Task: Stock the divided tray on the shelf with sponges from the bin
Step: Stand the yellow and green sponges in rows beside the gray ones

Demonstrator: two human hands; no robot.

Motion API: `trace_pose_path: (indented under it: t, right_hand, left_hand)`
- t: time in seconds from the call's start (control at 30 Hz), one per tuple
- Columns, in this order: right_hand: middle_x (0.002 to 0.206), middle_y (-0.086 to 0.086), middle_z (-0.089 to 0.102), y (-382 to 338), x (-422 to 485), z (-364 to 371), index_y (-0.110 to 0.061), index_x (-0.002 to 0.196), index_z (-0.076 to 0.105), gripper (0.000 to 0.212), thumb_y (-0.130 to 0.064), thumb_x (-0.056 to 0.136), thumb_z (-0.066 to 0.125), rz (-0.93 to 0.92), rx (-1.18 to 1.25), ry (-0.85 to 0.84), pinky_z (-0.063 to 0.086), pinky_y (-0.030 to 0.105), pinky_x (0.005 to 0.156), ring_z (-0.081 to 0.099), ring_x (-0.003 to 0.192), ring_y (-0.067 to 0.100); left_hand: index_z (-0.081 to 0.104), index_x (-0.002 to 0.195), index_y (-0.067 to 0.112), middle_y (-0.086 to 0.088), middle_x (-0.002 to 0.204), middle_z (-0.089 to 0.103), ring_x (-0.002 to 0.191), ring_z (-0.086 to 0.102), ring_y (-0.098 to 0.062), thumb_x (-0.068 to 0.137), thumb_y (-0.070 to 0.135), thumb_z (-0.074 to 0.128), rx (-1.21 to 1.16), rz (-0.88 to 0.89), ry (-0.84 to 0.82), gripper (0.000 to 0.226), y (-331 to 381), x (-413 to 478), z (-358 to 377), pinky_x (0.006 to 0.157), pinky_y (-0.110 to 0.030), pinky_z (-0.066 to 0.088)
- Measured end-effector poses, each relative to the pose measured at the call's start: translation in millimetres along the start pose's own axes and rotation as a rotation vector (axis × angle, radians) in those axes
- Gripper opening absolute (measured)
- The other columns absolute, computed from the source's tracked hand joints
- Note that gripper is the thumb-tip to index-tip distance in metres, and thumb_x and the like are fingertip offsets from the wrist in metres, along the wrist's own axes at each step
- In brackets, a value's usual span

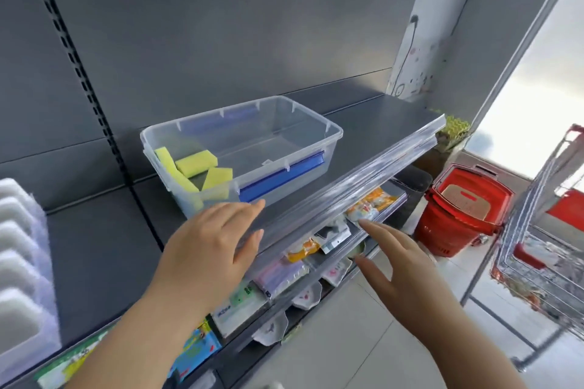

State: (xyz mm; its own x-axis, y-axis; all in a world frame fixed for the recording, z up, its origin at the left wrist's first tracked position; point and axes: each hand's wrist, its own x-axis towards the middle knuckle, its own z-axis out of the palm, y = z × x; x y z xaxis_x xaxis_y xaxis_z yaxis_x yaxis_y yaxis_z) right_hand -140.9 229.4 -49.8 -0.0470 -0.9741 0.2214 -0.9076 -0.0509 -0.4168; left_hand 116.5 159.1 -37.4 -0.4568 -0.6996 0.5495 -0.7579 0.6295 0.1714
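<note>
A clear plastic bin (309, 123) with blue clips stands on the grey shelf (379, 126). Three yellow sponges (196, 163) lie in its left end. The white divided tray (19, 265) sits at the far left of the shelf, and its visible compartments hold nothing. My left hand (211, 246) hovers with straight fingers just in front of the bin's near left corner and holds nothing. My right hand (398, 262) is stretched flat in front of the shelf edge, below and right of the bin, and holds nothing.
Packaged goods (369, 202) fill the lower shelves under the clear price rail (363, 174). A red shopping basket (464, 211) stands on the floor at right, beside a wire trolley (543, 240). Bare grey shelf lies between tray and bin.
</note>
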Motion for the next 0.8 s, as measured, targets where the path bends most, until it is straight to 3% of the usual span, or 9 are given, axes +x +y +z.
trace_pose_path:
  t: [0.1,0.23,0.3,0.37,0.53,0.63,0.7,0.8]
  right_hand:
    - [0.125,-0.037,0.025,13.8,57.1,6.2,-0.049,0.135,0.028,0.057,-0.062,0.080,0.035,-0.067,0.026,-0.010,0.021,0.013,0.099,0.024,0.115,-0.016]
    - [0.126,-0.036,0.030,38.9,133.8,8.4,-0.050,0.134,0.030,0.051,-0.051,0.086,0.048,-0.096,0.057,-0.026,0.023,0.011,0.098,0.028,0.117,-0.014]
    - [0.122,-0.041,0.031,47.2,155.1,3.9,-0.055,0.128,0.032,0.047,-0.047,0.086,0.051,-0.106,0.086,-0.024,0.025,0.002,0.091,0.032,0.111,-0.019]
    - [0.118,-0.042,0.034,57.9,182.1,1.1,-0.058,0.119,0.035,0.041,-0.048,0.083,0.052,-0.102,0.155,-0.011,0.027,-0.006,0.081,0.038,0.102,-0.024]
    - [0.112,-0.037,0.046,53.4,260.4,9.6,-0.053,0.114,0.043,0.034,-0.049,0.080,0.049,-0.225,0.284,-0.044,0.028,-0.006,0.080,0.039,0.105,-0.025]
    - [0.117,-0.027,0.052,24.5,318.8,26.7,-0.043,0.120,0.050,0.034,-0.041,0.086,0.053,-0.430,0.298,-0.174,0.033,0.002,0.085,0.046,0.109,-0.011]
    - [0.125,-0.010,0.055,-7.4,356.0,46.3,-0.030,0.126,0.052,0.038,-0.037,0.088,0.055,-0.623,0.234,-0.260,0.039,0.020,0.093,0.049,0.114,0.008]
    - [0.131,0.001,0.052,-64.5,392.1,98.5,-0.025,0.130,0.047,0.043,-0.034,0.089,0.054,-0.882,0.023,-0.529,0.042,0.034,0.095,0.048,0.118,0.022]
  left_hand:
    - [0.063,0.119,0.011,0.000,0.107,0.067,0.098,0.062,-0.015,0.090,0.034,0.041,0.034,-0.052,0.052,0.043,-27.0,29.5,17.5,0.078,-0.023,0.047]
    - [0.064,0.117,0.012,0.001,0.105,0.067,0.099,0.055,-0.011,0.089,0.035,0.040,0.065,-0.146,0.108,0.044,-66.6,78.8,46.9,0.071,-0.025,0.048]
    - [0.064,0.116,0.012,0.000,0.104,0.068,0.096,0.060,-0.015,0.089,0.035,0.042,0.104,-0.164,0.111,0.042,-77.3,97.2,54.2,0.069,-0.028,0.051]
    - [0.066,0.113,0.014,0.000,0.102,0.069,0.092,0.065,-0.020,0.086,0.030,0.051,0.141,-0.210,0.087,0.035,-88.1,118.6,64.4,0.065,-0.028,0.052]
    - [0.069,0.108,0.021,0.005,0.101,0.070,0.088,0.067,-0.019,0.078,0.021,0.072,0.170,-0.404,-0.022,0.030,-105.3,148.2,79.9,0.060,-0.028,0.050]
    - [0.070,0.106,0.024,0.006,0.099,0.070,0.081,0.068,-0.018,0.072,0.023,0.077,0.250,-0.475,-0.074,0.034,-113.5,147.7,79.4,0.050,-0.022,0.044]
    - [0.070,0.105,0.026,0.008,0.095,0.071,0.074,0.068,-0.016,0.070,0.025,0.078,0.349,-0.506,-0.098,0.036,-114.8,145.3,77.5,0.044,-0.015,0.033]
    - [0.070,0.106,0.024,0.009,0.093,0.071,0.071,0.067,-0.015,0.069,0.025,0.077,0.420,-0.583,-0.102,0.037,-110.4,143.2,72.2,0.045,-0.020,0.036]
